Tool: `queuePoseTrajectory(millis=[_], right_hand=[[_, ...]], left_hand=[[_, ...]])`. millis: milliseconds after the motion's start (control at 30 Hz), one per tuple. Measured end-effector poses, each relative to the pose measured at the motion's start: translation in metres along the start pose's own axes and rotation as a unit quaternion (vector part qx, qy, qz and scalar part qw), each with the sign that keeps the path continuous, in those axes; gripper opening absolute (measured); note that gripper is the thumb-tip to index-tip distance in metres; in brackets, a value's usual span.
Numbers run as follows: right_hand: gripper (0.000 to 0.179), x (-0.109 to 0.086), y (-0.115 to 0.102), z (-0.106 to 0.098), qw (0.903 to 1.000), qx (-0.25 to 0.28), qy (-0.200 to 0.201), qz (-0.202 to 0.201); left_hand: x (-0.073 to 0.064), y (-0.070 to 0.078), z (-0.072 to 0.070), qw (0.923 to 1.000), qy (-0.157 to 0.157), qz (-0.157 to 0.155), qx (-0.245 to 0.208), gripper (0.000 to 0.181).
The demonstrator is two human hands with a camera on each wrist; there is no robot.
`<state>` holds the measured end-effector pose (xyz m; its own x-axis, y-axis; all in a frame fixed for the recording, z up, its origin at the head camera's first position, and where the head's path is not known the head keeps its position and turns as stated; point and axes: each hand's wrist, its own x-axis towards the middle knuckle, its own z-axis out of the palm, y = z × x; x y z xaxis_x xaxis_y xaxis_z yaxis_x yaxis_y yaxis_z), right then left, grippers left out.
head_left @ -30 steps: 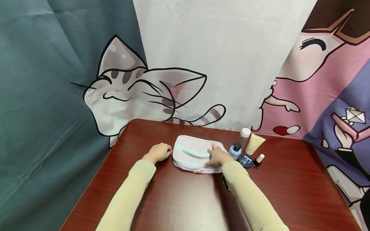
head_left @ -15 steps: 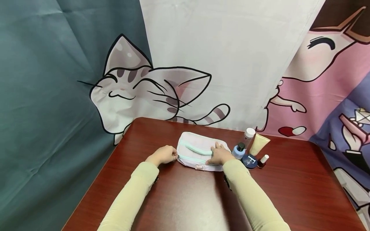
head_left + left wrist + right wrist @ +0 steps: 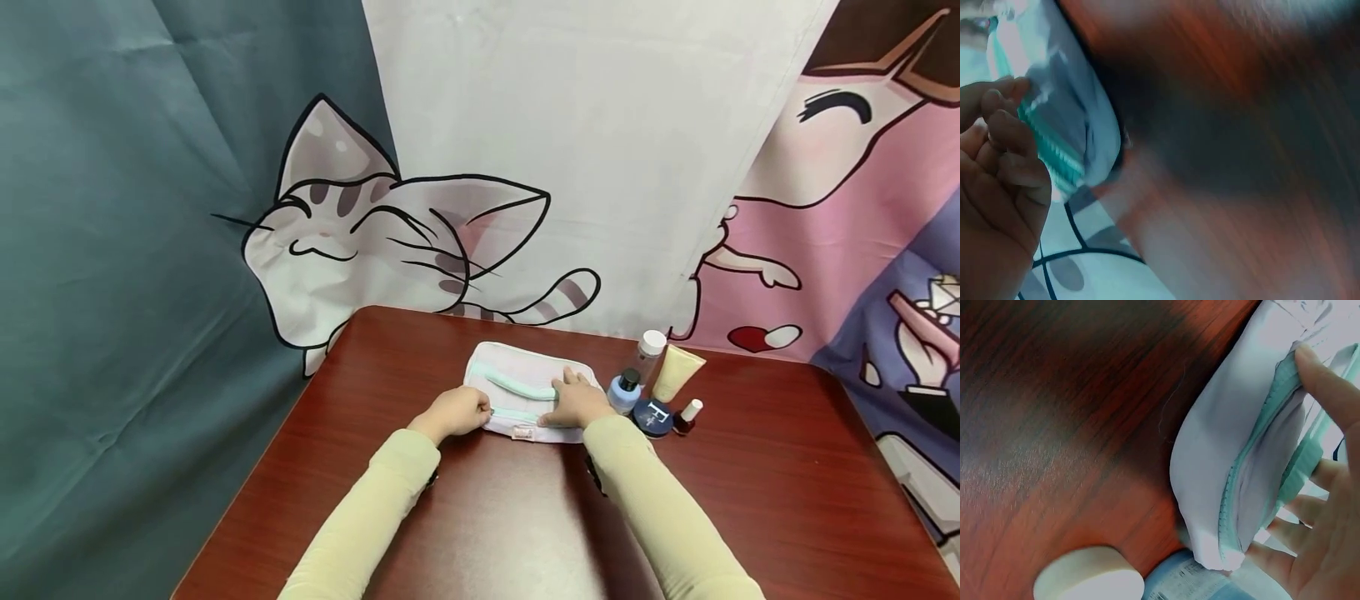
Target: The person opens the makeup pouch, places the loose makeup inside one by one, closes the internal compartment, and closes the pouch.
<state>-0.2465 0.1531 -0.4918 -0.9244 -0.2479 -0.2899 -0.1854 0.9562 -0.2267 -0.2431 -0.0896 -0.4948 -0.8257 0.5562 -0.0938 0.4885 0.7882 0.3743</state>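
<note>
A pale pink cosmetic bag (image 3: pixel 521 362) with a mint handle (image 3: pixel 517 385) lies on the table. My left hand (image 3: pixel 459 412) pinches the zipper pull at the front left of the bag, its fingertips mostly covering the pull. In the left wrist view the mint zipper (image 3: pixel 1054 150) runs away from the curled fingers. My right hand (image 3: pixel 579 403) rests on the bag's right end with fingers spread. In the right wrist view its thumb (image 3: pixel 1319 375) presses beside the zipper (image 3: pixel 1230 494), which gapes there, and its other fingers touch the lid.
Right of the bag stand a blue bottle with black cap (image 3: pixel 623 392), a clear bottle with white cap (image 3: pixel 648 354), a cream tube (image 3: pixel 677 372), a round dark blue compact (image 3: pixel 652 418) and a nail polish bottle (image 3: pixel 686 417). A printed cloth (image 3: pixel 600 150) hangs behind the table (image 3: pixel 780 450).
My left hand has moved right along the bag's front, from its left corner, with the zipper pull. The right hand stays on the bag. The head view has shifted slightly.
</note>
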Motion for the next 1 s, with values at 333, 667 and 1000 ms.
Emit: queuePoseTrajectory(millis=[333, 667, 1000], right_hand=[[0.07, -0.015, 0.009, -0.018, 0.9859, -0.123, 0.074, -0.086], [0.047, -0.013, 0.02, -0.012, 0.9883, -0.105, 0.073, -0.083], [0.062, -0.013, 0.022, -0.009, 0.9896, -0.099, 0.072, -0.076]], left_hand=[[-0.004, -0.005, 0.005, 0.9982, -0.003, -0.034, -0.049, 0.017], [0.004, 0.015, 0.012, 0.9998, 0.014, 0.002, -0.016, 0.016], [0.011, 0.033, 0.017, 0.9996, 0.029, -0.005, 0.007, 0.018]])
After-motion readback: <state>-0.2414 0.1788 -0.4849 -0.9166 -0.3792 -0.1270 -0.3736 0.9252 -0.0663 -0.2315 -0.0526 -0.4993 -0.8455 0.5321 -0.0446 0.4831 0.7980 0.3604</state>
